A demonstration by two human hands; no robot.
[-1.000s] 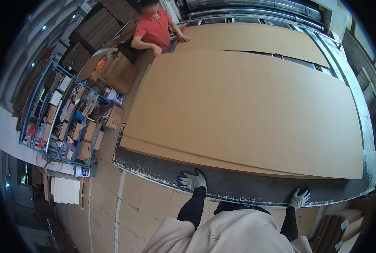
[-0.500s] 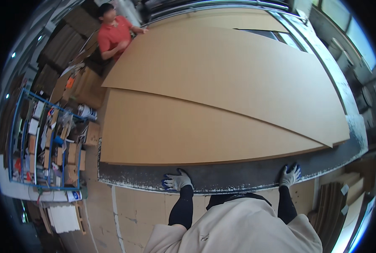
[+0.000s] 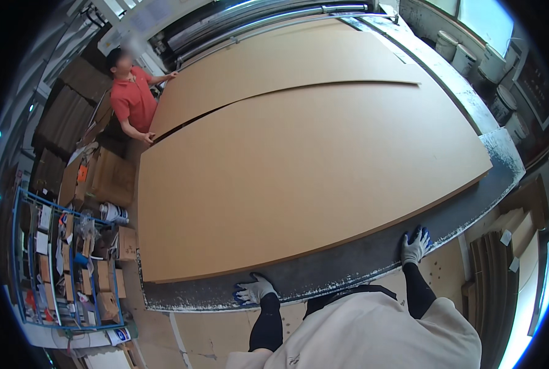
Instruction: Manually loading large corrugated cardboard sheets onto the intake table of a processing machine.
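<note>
Large brown cardboard sheets (image 3: pixel 305 172) lie stacked on a dark worktable (image 3: pixel 323 270) with a worn, white-flecked edge. Another big sheet (image 3: pixel 268 61) lies behind them, toward the rollers. My left hand (image 3: pixel 256 290), in a grey glove with blue fingertips, rests flat on the table's near margin, fingers spread, just short of the stack's front edge. Farther right, my right hand (image 3: pixel 415 246), gloved alike, lies on the same margin with its fingers apart. Neither hand holds anything. A co-worker in a red shirt (image 3: pixel 133 98) has both hands at the far sheet's left side.
Metal rollers (image 3: pixel 274 21) of a machine run along the far side. A blue-framed rack (image 3: pixel 71 264) full of boxes and supplies stands at left. White buckets (image 3: pixel 465 58) line the far right wall. Stacked cardboard (image 3: pixel 493 277) leans at near right.
The upper sheet that lay askew over the stack is no longer slanted across it; a sheet now lies farther back by the co-worker. My view has turned; my hands stay on the table's margin.
</note>
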